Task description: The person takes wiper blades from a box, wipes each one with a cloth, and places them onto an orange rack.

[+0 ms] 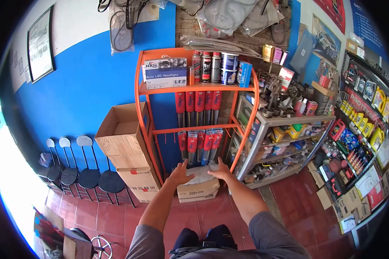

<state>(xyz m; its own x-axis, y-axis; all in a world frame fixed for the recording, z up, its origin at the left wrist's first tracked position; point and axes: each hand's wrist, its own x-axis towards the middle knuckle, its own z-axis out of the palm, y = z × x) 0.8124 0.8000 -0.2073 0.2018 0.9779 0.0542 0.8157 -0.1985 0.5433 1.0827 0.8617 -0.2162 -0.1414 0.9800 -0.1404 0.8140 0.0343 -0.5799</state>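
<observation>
Both arms reach forward toward a low cardboard box (198,192) at the foot of an orange rack (194,90). My left hand (180,174) is at the box's left upper side, fingers spread. At the right upper side is my right hand (221,169), its fingers apart, beside a clear plastic bag (199,174) lying on the box. Whether either hand touches the bag or box is hard to tell. Red-topped wiper packs (192,140) hang just behind the hands.
Stacked open cartons (124,144) stand left of the rack, with black chairs (89,178) beyond. To the right are a glass display case (277,151) and a shelf of bottles (361,116). A wheeled base (101,248) is at the lower left.
</observation>
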